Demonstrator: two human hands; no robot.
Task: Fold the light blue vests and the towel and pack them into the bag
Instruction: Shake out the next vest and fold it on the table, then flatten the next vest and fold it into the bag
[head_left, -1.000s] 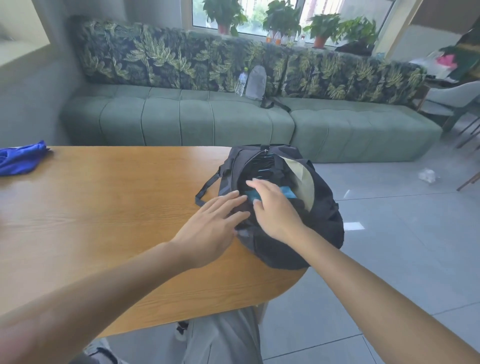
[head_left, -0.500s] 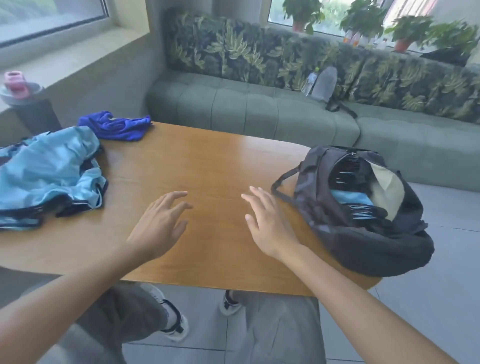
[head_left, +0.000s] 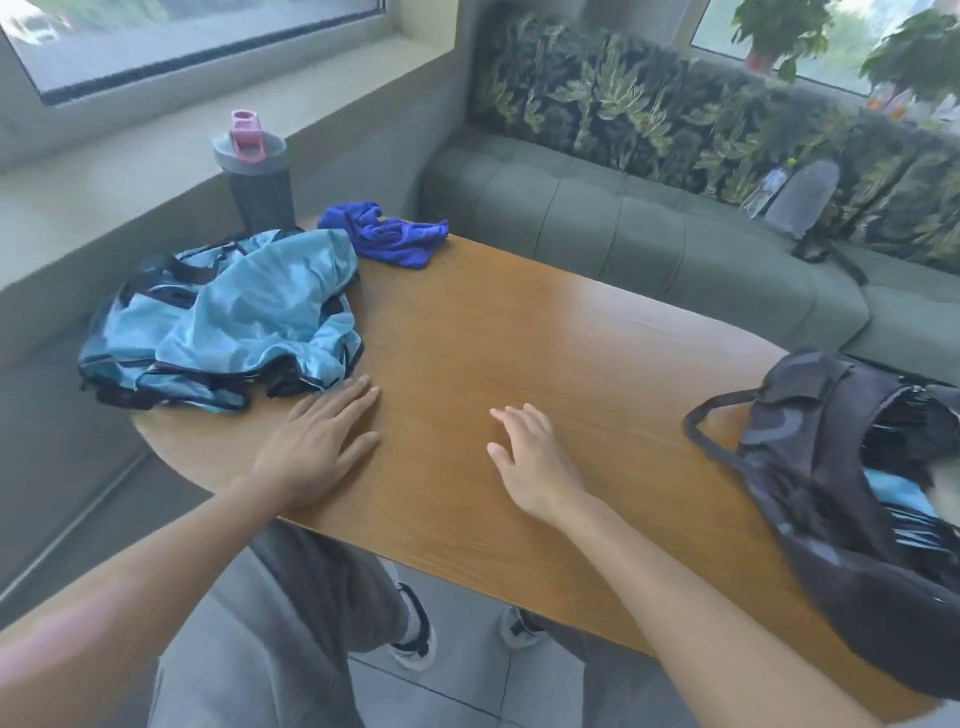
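While reaching over the wooden table, both hands spread flat with nothing held: left hand with fingers straight, just short of the heap of light blue vests; right hand with fingers loosely extended, above the bare middle of the tabletop, touching nothing that can be made out. Vests crumpled in a pile with dark trim, at the far left end of the table. Behind them, a rumpled dark blue towel, just beside the pile, near the table's back edge. Next to both, a grey bottle with a pink cap, upright. At the right end, well apart from the vests, a black bag lying open, with light blue cloth showing inside. Beyond the table, a green sofa with leaf-print cushions.
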